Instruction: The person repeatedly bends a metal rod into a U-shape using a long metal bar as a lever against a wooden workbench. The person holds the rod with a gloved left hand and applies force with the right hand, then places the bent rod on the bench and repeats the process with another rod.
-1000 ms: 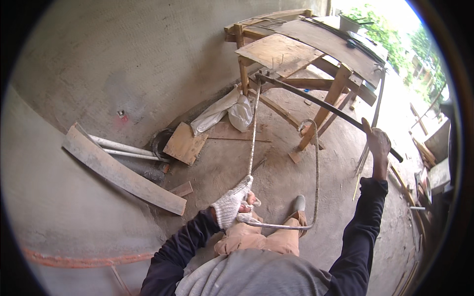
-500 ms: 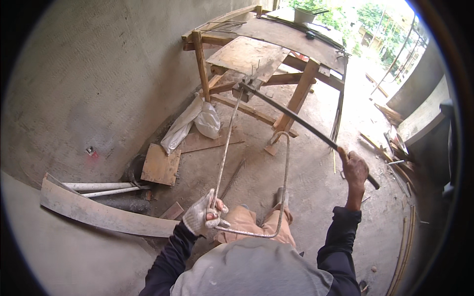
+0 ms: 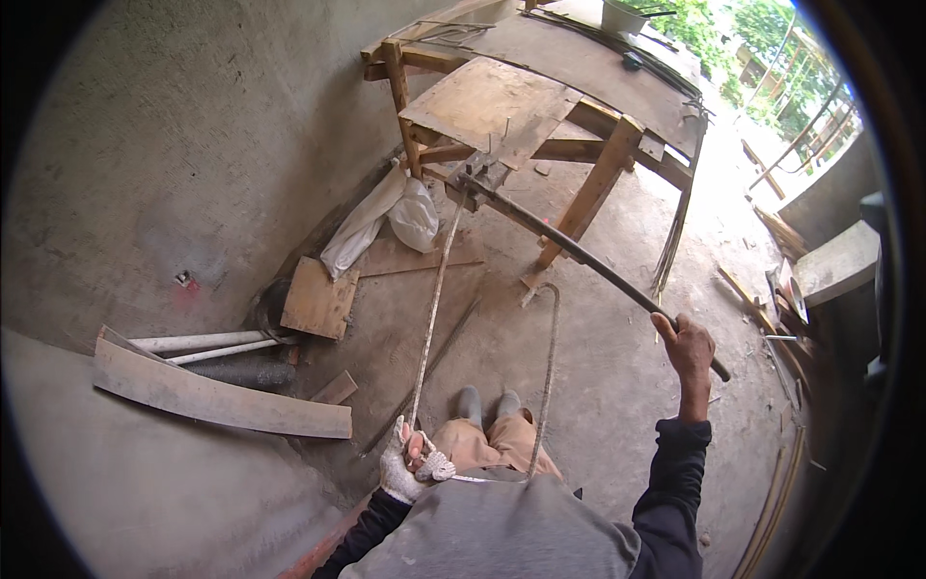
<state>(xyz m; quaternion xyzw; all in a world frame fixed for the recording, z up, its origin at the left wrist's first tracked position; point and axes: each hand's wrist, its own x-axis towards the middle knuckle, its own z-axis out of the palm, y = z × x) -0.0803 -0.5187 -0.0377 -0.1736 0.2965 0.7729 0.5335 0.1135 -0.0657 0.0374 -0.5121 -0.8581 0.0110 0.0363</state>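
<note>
My left hand (image 3: 410,465), in a white knit glove, is closed round a bent steel rod (image 3: 436,309) close to my shirt. From there the rod runs forward to a small metal bending fixture (image 3: 485,172) at the bench's near end. Its other part crosses in front of my body, rises on the right and ends in a hook. My bare right hand (image 3: 685,349) grips a long dark metal lever (image 3: 588,259) near its outer end, thumb stretched along it. The lever's far end sits at the fixture, where it meets the rod; the exact contact is too small to make out.
The wooden bench (image 3: 608,72) carries a plywood board (image 3: 497,101), thin rods and a bucket (image 3: 622,17). White sacks (image 3: 371,227), a wood panel (image 3: 318,299), pipes (image 3: 227,349) and a curved board (image 3: 222,400) lie along the left. Timber scraps (image 3: 762,299) lie at right.
My left hand and the near part of the rod have come closer to my body. The lever keeps nearly the same angle, my right hand still on it. The whole view has shifted slightly.
</note>
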